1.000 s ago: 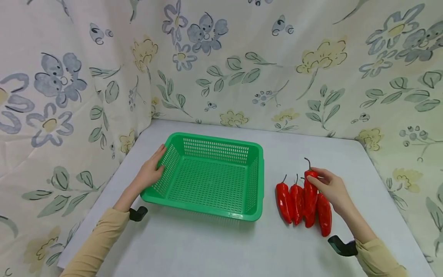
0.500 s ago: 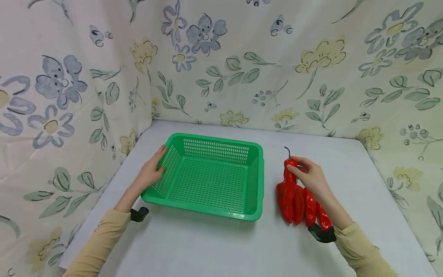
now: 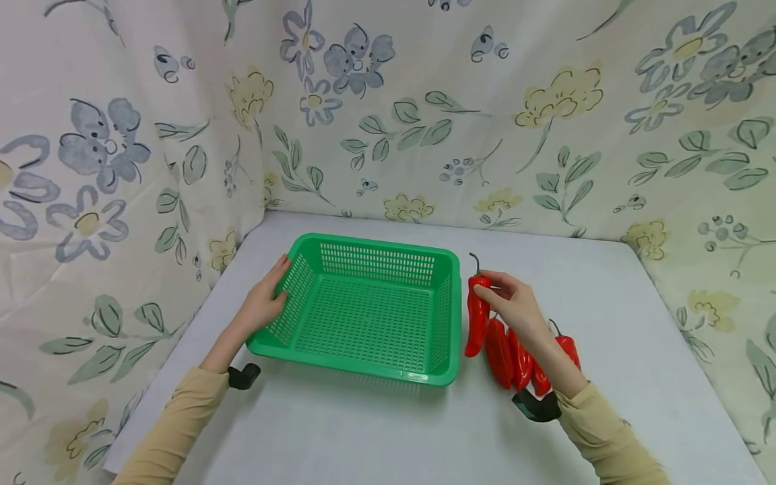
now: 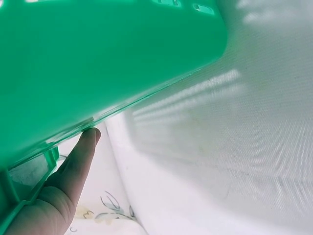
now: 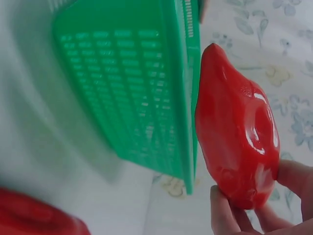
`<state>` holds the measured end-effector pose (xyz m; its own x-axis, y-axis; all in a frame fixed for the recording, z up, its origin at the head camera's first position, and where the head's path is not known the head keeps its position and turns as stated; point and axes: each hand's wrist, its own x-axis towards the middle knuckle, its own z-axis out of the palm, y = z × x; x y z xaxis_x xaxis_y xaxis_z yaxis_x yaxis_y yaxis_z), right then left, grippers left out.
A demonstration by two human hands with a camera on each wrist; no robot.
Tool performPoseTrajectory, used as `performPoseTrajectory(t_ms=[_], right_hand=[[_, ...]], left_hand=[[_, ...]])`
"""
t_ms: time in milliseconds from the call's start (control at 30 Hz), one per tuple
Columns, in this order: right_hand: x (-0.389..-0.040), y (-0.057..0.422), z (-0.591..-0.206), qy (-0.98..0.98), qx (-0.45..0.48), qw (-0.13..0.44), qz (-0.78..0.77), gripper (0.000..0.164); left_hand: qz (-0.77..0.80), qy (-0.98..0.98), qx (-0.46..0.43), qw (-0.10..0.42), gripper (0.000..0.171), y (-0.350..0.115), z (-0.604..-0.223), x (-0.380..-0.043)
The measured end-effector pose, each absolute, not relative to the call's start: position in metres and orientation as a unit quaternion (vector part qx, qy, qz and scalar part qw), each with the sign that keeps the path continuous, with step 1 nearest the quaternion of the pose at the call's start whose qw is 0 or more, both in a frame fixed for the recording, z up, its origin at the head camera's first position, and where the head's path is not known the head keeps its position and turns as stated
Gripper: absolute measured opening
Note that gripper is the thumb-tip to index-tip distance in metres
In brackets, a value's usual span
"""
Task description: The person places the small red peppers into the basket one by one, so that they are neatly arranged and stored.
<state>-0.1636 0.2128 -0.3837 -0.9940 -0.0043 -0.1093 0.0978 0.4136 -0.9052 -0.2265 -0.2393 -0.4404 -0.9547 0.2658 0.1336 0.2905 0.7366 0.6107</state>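
My right hand point(image 3: 512, 303) pinches a red chili pepper point(image 3: 477, 316) near its stem end. The pepper hangs tip down, just off the right rim of a green plastic basket point(image 3: 364, 374). In the right wrist view the thumb and fingers hold the lower end of the pepper point(image 5: 237, 132), whose tip points up past the basket rim. My left hand point(image 3: 263, 300) grips the basket's left rim, with the thumb over the inner side. In the left wrist view a digit point(image 4: 78, 166) presses against the green rim. Nothing lies inside the basket.
Several red chili peppers point(image 3: 499, 353) lie on the white table point(image 3: 376, 438) to the right of the basket, partly behind the right forearm. A flower-patterned cloth point(image 3: 394, 162) hangs behind and at the left of the table.
My right hand has lifted one pepper off the pile and carried it left, up to the basket's right rim. My left hand and the basket stay where they were.
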Motion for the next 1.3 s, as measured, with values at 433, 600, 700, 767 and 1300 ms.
performPoseTrajectory(t_ms=[433, 600, 700, 767, 1300], right_hand=[[-0.159, 0.154, -0.395, 0.773, 0.068, 0.024, -0.631, 0.047], [-0.161, 0.127, -0.402, 0.756, 0.079, 0.014, -0.649, 0.046], [-0.162, 0.11, -0.404, 0.751, 0.08, 0.007, -0.655, 0.044], [-0.163, 0.099, -0.404, 0.746, 0.081, 0.002, -0.661, 0.042], [-0.164, 0.034, -0.419, 0.7, 0.096, -0.037, -0.706, 0.04]], left_hand=[[-0.329, -0.932, -0.153, 0.018, 0.066, -0.242, -0.442, -0.226], [-0.332, -0.931, -0.153, 0.021, 0.066, -0.241, -0.442, -0.226], [-0.334, -0.93, -0.152, 0.023, 0.066, -0.24, -0.442, -0.225], [-0.335, -0.929, -0.152, 0.023, 0.066, -0.24, -0.442, -0.226], [-0.332, -0.931, -0.151, 0.021, 0.066, -0.24, -0.443, -0.229]])
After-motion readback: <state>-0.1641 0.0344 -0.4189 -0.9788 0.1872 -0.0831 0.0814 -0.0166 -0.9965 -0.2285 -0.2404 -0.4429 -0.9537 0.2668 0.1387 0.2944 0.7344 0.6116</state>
